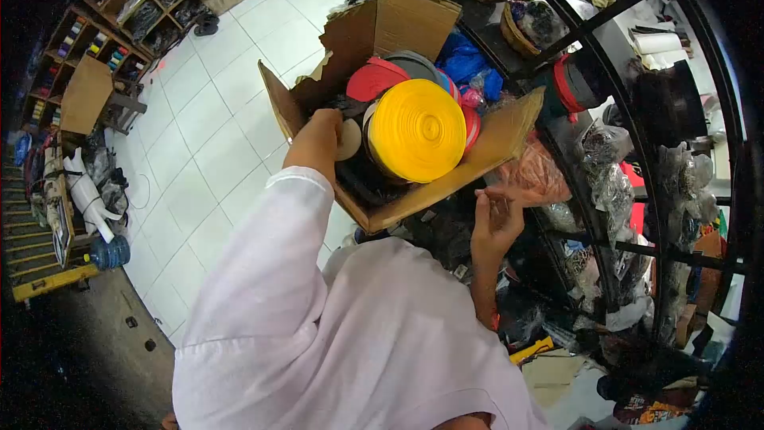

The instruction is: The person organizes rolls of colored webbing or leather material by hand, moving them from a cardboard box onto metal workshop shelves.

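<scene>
A torn cardboard box (497,131) stands in front of me, holding rolls of strap or tape. My left hand (320,134) reaches over its left side, fingers curled at a small beige roll (348,140); the fingertips are partly hidden. Beside that lies a large yellow roll (420,130), coiled flat side up. Behind it sit a red roll (376,80) and a dark grey roll (411,65). My right hand (497,223) is just outside the box's near right corner, fingers loosely bent and apart, near a clear plastic bag with orange contents (535,175).
A black metal rack (625,135) with plastic-wrapped goods curves along the right. Baskets (529,28) stand at the back right. White floor tiles (208,139) extend left toward shelves (135,0) of spools. A blue water bottle (110,252) is at lower left.
</scene>
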{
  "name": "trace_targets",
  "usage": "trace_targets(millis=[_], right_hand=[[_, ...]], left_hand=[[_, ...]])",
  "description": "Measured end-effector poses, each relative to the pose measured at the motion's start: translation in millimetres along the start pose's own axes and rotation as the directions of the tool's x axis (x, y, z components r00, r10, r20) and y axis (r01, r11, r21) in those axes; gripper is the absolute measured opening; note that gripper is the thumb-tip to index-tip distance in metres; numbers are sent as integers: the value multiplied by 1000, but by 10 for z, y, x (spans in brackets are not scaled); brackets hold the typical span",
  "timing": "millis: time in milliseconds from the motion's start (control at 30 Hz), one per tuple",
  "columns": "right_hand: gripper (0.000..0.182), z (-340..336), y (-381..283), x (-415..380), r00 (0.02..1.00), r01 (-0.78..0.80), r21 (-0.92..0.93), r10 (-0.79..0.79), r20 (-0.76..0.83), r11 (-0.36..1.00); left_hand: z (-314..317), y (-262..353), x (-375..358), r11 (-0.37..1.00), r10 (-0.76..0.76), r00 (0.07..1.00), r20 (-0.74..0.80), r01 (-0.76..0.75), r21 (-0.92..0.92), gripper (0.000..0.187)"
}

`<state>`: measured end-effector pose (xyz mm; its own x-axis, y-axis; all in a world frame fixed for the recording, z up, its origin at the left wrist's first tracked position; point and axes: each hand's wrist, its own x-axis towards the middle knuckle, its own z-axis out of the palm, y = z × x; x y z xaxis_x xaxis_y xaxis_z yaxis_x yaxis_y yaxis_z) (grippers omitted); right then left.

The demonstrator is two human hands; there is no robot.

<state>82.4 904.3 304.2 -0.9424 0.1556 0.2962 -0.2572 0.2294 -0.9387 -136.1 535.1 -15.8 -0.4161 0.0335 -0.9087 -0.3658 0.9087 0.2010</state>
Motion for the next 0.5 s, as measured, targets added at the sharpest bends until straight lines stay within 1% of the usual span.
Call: trace_targets(millis=[33,100,133,200,233,267,333,367,400,433,467,500], right_hand=[[8,-3,15,-14,1000,-2,-4,2,-3,1000],[7,-41,45,-28,997,-56,-46,53,-52,997],[7,-59,50,-26,997,-56,-50,53,-60,997],[9,-103,54,-10,996,-58,-111,49,-76,992],[9,-110,39,-7,996,-60,-114,51,-80,992],[9,-108,21,1,997,-40,-115,32,-72,993],[10,-81,19,12,998,-21,-113,14,-64,993],[13,-58,29,11,999,-10,-136,3,-54,991],[15,-33,39,20,999,2,-159,-9,-40,987],[15,-2,-16,82,999,3,-158,-9,-33,987],[20,24,-109,196,990,125,-261,-101,102,957],[25,66,-231,349,953,257,-344,-177,246,903]], left_hand=[[-12,72,-358,994,52,997,-56,-46,98,65],[-94,266,-866,974,115,988,-105,-91,207,83],[-137,397,-1052,950,55,993,-109,-19,311,81],[-103,585,-1219,909,2,993,-117,47,415,78],[-49,635,-1270,955,88,886,-456,56,292,61],[-29,697,-1316,986,116,659,-743,16,168,46],[-254,964,-1394,975,213,723,-657,-195,102,60],[-357,1090,-1319,942,270,798,-538,-335,-24,65],[-397,1191,-1257,880,343,843,-415,-443,-171,70],[-298,1278,-1338,880,339,844,-417,-441,-177,70],[-157,1351,-1423,812,373,838,-398,-503,-297,78],[-74,1400,-1517,724,409,827,-385,-551,-415,86]])
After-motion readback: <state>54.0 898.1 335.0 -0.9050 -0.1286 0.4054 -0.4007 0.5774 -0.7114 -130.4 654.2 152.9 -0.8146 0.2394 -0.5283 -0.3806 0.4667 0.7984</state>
